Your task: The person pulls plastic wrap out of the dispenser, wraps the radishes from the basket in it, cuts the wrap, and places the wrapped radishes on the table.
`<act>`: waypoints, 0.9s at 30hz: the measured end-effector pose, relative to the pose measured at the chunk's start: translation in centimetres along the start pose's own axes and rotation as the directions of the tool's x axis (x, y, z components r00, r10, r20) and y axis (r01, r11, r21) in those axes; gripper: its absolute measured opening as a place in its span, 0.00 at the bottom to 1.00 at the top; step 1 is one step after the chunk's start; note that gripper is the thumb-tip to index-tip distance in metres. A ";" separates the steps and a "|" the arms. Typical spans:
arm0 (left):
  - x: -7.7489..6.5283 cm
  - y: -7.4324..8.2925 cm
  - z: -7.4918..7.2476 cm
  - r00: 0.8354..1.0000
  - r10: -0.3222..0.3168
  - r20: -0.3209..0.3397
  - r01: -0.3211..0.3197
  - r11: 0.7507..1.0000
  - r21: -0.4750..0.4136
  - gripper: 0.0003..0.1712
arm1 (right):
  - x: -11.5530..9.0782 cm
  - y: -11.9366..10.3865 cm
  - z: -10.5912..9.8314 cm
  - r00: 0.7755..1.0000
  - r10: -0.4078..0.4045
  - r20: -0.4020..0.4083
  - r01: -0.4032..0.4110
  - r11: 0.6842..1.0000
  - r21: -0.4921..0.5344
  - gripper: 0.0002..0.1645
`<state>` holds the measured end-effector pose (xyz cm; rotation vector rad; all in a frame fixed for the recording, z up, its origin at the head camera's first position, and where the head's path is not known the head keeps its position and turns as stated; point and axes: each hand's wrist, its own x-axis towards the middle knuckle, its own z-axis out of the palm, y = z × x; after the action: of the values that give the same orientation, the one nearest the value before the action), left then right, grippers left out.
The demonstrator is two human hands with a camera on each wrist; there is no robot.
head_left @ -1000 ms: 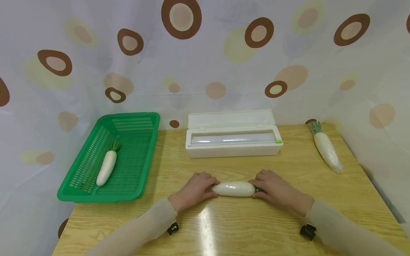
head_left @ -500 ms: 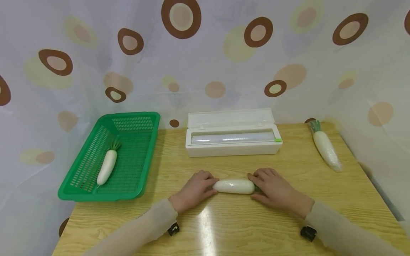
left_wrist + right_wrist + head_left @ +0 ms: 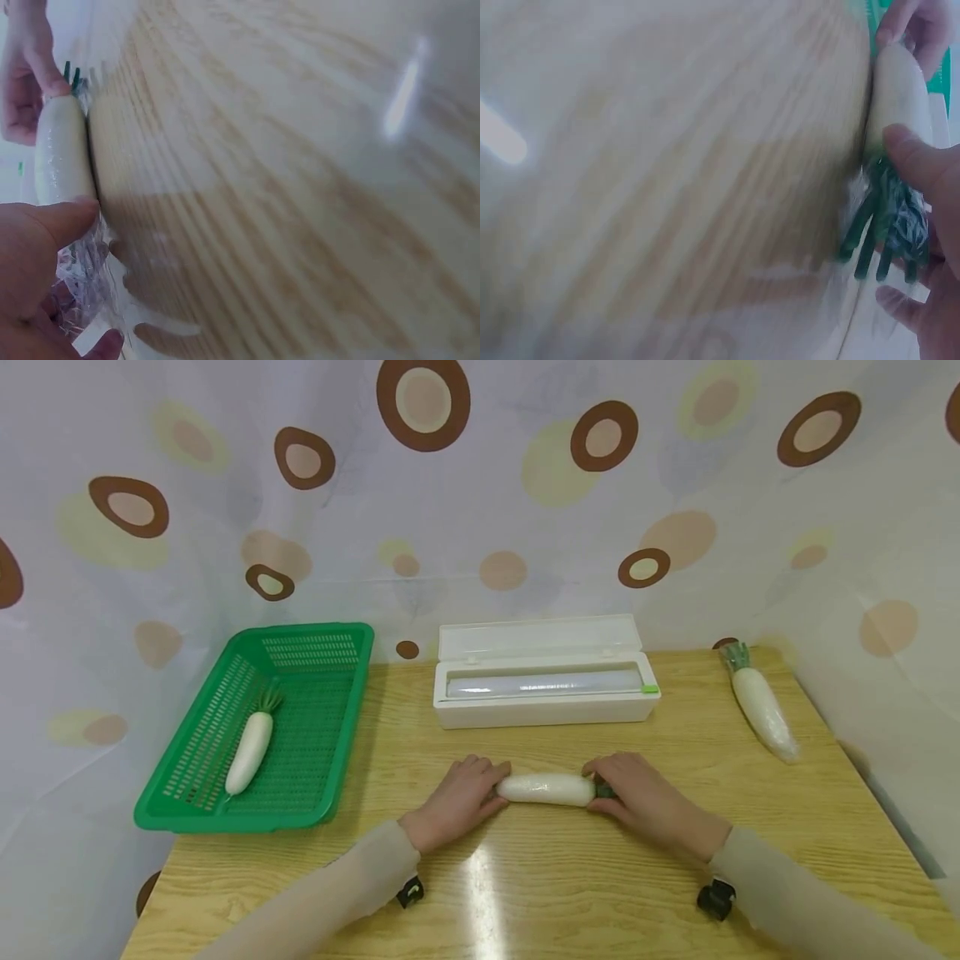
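Observation:
A white radish point(image 3: 551, 789) wrapped in clear film lies crosswise on the wooden table in the head view. My left hand point(image 3: 461, 802) grips its left end, thumb on the near side. In the left wrist view, crumpled film point(image 3: 84, 274) bunches out past that end under the fingers. My right hand point(image 3: 645, 797) holds the other end by the green leaves. Those leaves point(image 3: 885, 217), cut short and covered in film, stick out below the right thumb in the right wrist view. Some of the fingers are hidden behind the radish.
Behind the radish stands an open white box point(image 3: 547, 714) with a roll of cling film point(image 3: 547, 683). At left, a green basket point(image 3: 345, 760) holds an unwrapped radish point(image 3: 251, 752). A film-wrapped radish point(image 3: 763, 710) lies at the table's point(image 3: 600, 893) right. A patterned curtain hangs behind.
Both hands have shifted the wrapped radish slightly away from me, toward the white box, with their grip still at its two ends. The box, basket and other radishes stay put.

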<state>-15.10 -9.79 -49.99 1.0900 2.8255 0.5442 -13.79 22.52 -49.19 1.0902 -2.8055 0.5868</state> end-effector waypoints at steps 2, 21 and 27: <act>0.1 0.0 0.0 1.000 -0.028 -0.003 0.028 0.999 -0.042 0.22 | 0.1 0.3 -0.2 1.000 0.009 -0.013 -0.009 1.000 0.014 0.23; -0.2 -0.4 -0.1 1.000 -0.024 0.003 0.024 0.988 -0.153 0.21 | 0.8 0.9 -0.8 0.999 0.007 0.043 -0.009 0.999 0.047 0.21; -0.3 -0.4 -0.3 0.996 -0.090 -0.025 0.081 0.962 -0.262 0.21 | 1.0 1.2 -1.1 0.996 0.025 0.081 -0.036 0.989 0.146 0.24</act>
<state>-15.18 -10.29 -49.87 0.9137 2.7139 0.9051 -15.39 23.08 -48.36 1.1201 -2.8903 0.7833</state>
